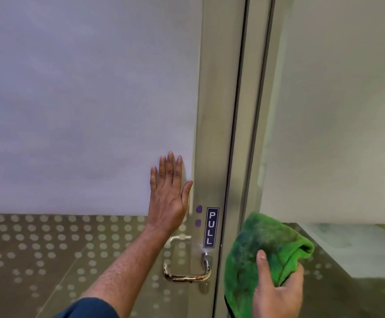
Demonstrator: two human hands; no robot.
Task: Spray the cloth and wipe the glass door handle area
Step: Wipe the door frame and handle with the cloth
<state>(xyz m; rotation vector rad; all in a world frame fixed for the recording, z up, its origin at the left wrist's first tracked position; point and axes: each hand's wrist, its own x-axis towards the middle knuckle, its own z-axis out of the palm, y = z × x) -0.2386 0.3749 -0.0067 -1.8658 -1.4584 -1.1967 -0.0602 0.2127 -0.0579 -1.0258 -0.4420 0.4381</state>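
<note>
A glass door (83,99) with frosted film fills the left; its metal frame (216,111) runs down the middle. A rust-stained lever handle (186,275) sits low on the frame, under a "PULL" sticker (212,227). My left hand (168,193) lies flat against the frosted glass just above the handle, fingers spread and pointing up. A bunched green microfibre cloth (265,253) is gripped in my right hand (278,290), to the right of the handle near the neighbouring pane's edge. No spray bottle is in view.
A second frosted glass panel (336,111) stands at the right. Below the film, both panes are clear glass with a dot pattern (49,249). Two purple dots (198,215) mark the frame beside the sticker.
</note>
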